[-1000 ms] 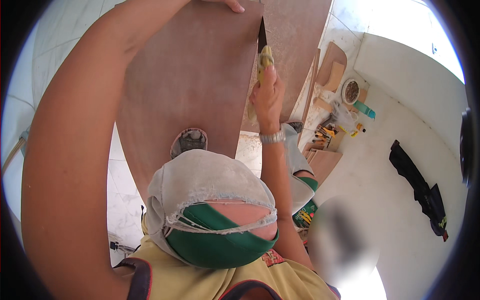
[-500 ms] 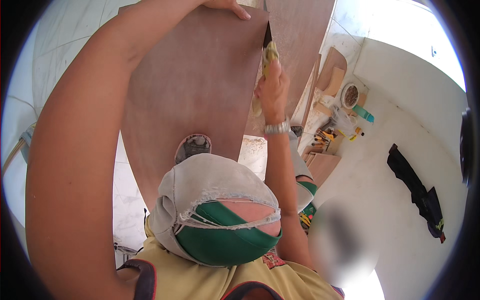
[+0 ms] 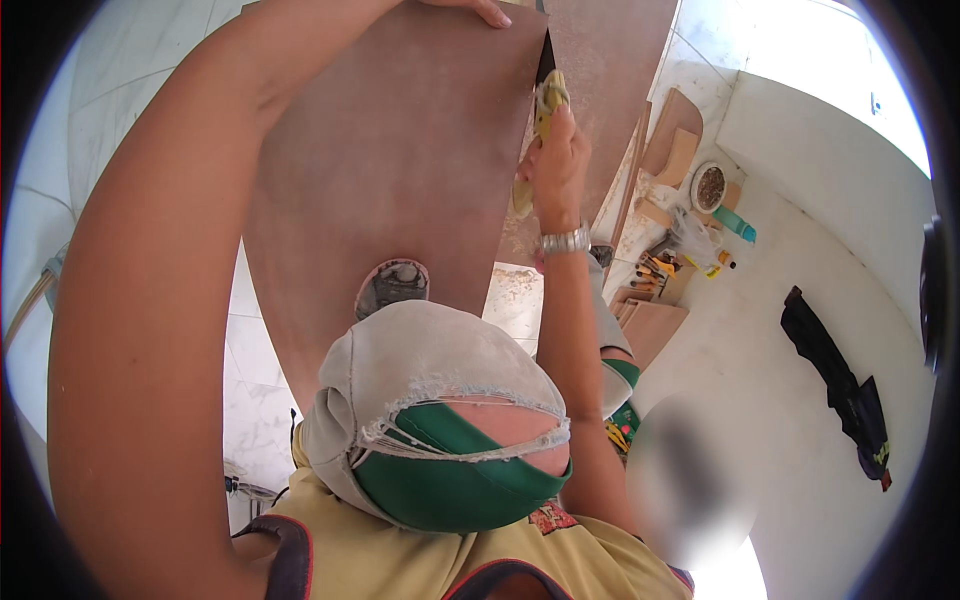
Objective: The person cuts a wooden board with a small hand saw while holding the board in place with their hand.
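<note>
A large brown wood panel (image 3: pixel 390 150) lies in front of me, with my shoe (image 3: pixel 392 284) resting on it. At its far edge my left hand (image 3: pixel 485 10) lies with the fingers stretched out on the surface; the rest of that hand is cut off by the frame. Along the panel's right edge, my right hand (image 3: pixel 560 165) is wrapped round the yellowish handle of a handsaw (image 3: pixel 550 95). Its dark blade points away from me at that edge, seen narrowly, and part of it is hidden. A metal watch circles my right wrist.
Beneath and right of the panel is a second brown board (image 3: pixel 610 70). Farther right are wood offcuts (image 3: pixel 672 140), a round bowl of brown bits (image 3: pixel 708 187), a teal bottle (image 3: pixel 735 225), a plastic bag (image 3: pixel 692 238) and several hand tools (image 3: pixel 655 272). A dark garment (image 3: pixel 835 380) lies at far right.
The whole view has shifted slightly. My right hand, with the handsaw, appears a little farther forward along the panel's edge. My left hand stays on the panel.
</note>
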Demonstrator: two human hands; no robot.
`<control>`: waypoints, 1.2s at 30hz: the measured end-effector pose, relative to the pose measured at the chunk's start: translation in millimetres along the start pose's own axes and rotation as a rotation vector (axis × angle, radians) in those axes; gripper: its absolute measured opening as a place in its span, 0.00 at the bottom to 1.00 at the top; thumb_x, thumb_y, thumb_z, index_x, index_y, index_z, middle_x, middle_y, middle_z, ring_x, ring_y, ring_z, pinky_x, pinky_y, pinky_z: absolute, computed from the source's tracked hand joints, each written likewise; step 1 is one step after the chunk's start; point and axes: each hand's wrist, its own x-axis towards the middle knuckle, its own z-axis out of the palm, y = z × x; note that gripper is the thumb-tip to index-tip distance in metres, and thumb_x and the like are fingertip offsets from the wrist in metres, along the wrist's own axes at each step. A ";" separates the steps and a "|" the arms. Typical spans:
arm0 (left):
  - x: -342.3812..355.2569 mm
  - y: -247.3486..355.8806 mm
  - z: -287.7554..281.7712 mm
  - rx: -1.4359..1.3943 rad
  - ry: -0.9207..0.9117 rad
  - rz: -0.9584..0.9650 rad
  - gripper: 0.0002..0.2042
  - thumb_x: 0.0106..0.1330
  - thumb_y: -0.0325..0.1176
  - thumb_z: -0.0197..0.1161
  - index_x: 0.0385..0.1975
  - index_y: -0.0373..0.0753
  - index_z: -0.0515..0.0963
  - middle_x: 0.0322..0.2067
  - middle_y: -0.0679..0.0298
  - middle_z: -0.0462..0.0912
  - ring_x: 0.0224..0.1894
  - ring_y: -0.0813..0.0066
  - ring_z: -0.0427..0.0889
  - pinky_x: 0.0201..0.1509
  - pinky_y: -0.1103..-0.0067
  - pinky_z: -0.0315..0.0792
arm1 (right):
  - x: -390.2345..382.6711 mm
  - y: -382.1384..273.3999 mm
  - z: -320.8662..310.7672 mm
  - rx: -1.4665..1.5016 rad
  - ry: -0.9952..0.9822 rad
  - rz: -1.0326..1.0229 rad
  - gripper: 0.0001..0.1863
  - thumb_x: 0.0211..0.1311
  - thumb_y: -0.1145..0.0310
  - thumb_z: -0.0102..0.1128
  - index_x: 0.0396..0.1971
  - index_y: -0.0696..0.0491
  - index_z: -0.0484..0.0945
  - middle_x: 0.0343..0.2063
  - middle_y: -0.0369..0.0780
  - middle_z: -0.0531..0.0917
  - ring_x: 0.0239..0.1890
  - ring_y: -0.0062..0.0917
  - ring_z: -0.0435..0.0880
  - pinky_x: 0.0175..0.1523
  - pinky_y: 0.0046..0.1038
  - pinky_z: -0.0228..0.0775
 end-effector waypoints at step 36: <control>0.8 4.0 -5.9 -0.078 -0.029 0.022 0.42 0.65 0.72 0.63 0.55 0.31 0.87 0.57 0.50 0.87 0.61 0.55 0.83 0.67 0.61 0.72 | 29.9 -11.5 0.8 0.090 -0.128 -0.017 0.28 0.83 0.42 0.43 0.33 0.52 0.71 0.16 0.32 0.65 0.16 0.18 0.65 0.24 0.26 0.63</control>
